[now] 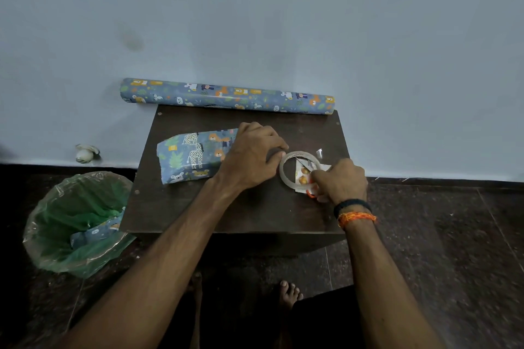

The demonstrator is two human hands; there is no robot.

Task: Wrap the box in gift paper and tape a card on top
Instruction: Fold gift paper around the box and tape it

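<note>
The box (pixel 190 156), already wrapped in blue paper printed with animals, lay flat on the left half of the dark bench (pixel 255 212). The gift paper roll (pixel 226 96), same print, lay along the bench's far edge against the wall. The clear tape ring (pixel 285 176) lay flat right of the box, over a white card (pixel 303 176) with orange pictures.

Dim, bluish indoor light; wide-angle view.
We see soft, faint shadows under the table (pixel 198 215) and a glare streak along the gift paper roll (pixel 226 96). The floor (pixel 453 249) goes nearly black, straight lines bow toward the edges, and the forearms blur slightly near the bottom.
</note>
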